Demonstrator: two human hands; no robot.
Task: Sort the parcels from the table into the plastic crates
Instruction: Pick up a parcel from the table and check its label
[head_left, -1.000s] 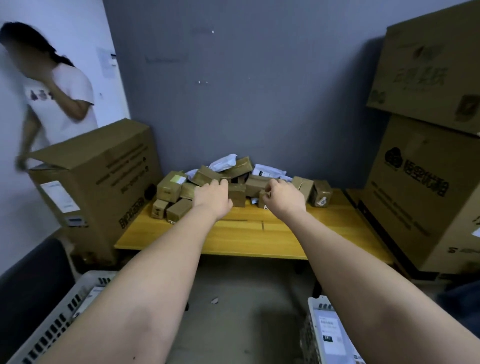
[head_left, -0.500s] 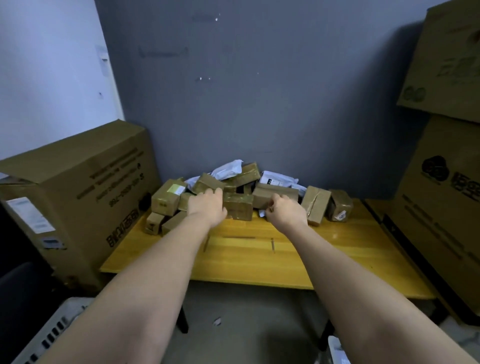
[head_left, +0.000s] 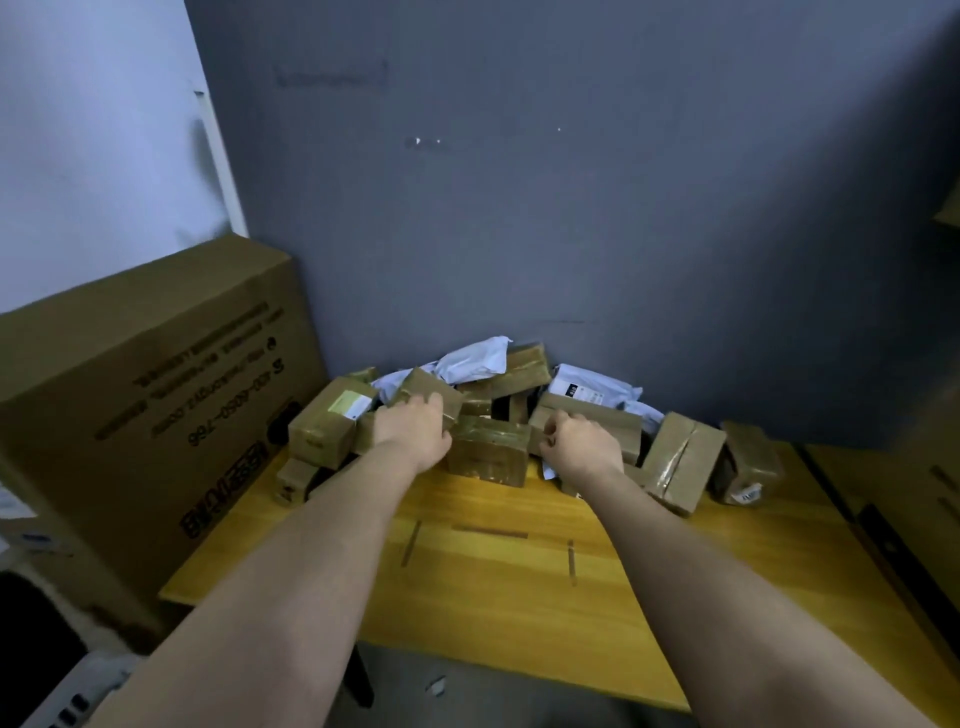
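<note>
A: Where are the parcels (head_left: 519, 405) lying?

B: They are lying heaped at the 12 o'clock edge of the wooden table (head_left: 519, 587); both arms are reaching in.

A: Finger state?

B: The left hand (head_left: 413, 434) is curling its fingers over a taped box (head_left: 428, 392); the right hand (head_left: 582, 441) is pinching a brown box (head_left: 491, 449) at its 3 o'clock corner.

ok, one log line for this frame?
phase: reaching into parcel pile | left hand: on a brown parcel | right hand: curled at pile front | table: parcels unsorted
</note>
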